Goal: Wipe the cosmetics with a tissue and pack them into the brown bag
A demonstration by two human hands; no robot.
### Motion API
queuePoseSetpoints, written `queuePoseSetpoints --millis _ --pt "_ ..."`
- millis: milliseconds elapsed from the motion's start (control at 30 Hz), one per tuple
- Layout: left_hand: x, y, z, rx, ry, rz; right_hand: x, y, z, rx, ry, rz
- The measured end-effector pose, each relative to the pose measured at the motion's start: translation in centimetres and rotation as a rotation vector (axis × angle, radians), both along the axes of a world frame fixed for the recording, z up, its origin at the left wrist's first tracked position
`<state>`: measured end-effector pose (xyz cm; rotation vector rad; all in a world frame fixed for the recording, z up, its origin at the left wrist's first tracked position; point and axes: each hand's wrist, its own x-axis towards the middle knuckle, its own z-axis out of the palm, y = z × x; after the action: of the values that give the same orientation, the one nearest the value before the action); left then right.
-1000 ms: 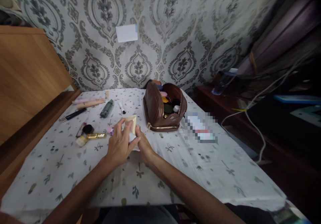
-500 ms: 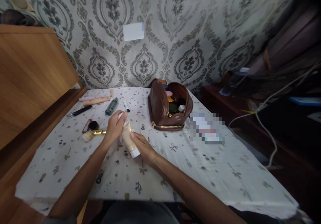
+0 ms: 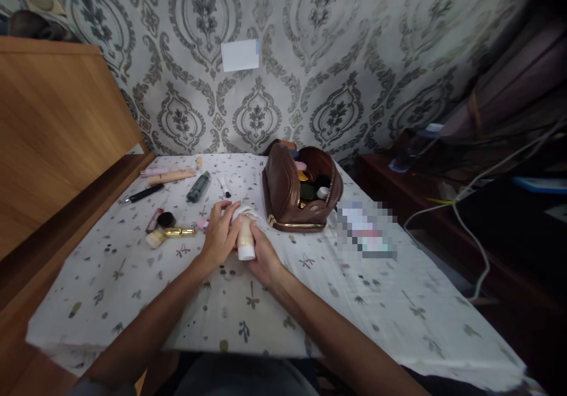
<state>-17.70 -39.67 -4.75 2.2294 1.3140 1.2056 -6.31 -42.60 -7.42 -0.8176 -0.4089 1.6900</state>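
Near the middle of the table, both my hands are on a beige squeeze tube (image 3: 246, 237) with a white end pointing toward me. My right hand (image 3: 264, 259) wraps it from the right and below. My left hand (image 3: 220, 235) lies along its left side, thumb against the tube and fingers bent. A white, soft-looking thing (image 3: 244, 210) shows at the tube's far end; its kind I cannot make out. A small pink item (image 3: 203, 223) peeks out beside my left hand. Just beyond lies a small brush (image 3: 224, 188) with dark bristles.
An open brown cosmetic bag (image 3: 292, 207) holds several items, right of my hands. To the left lie a gold tube (image 3: 179, 231), a black round jar (image 3: 166, 220), a green bottle (image 3: 198, 187), a black pen-like item (image 3: 144, 194) and a peach tube (image 3: 172, 177). A blurred-out object (image 3: 367, 229) lies right.
The tube and both hands have moved right and slightly away from me. The tube has turned, its white end pointing more directly at me. The pink item and brush are more exposed.
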Motion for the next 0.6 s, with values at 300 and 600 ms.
queuePoseSetpoints --millis 300,600 --pt "1.0 -2.6 -0.5 0.090 0.024 -0.220 2.1 1.5 0.5 -0.060 0.094 -0.184" --pt "0.6 -2.0 -0.1 0.062 -0.135 -0.214 1.8 0.6 1.7 -0.036 0.046 -0.118"
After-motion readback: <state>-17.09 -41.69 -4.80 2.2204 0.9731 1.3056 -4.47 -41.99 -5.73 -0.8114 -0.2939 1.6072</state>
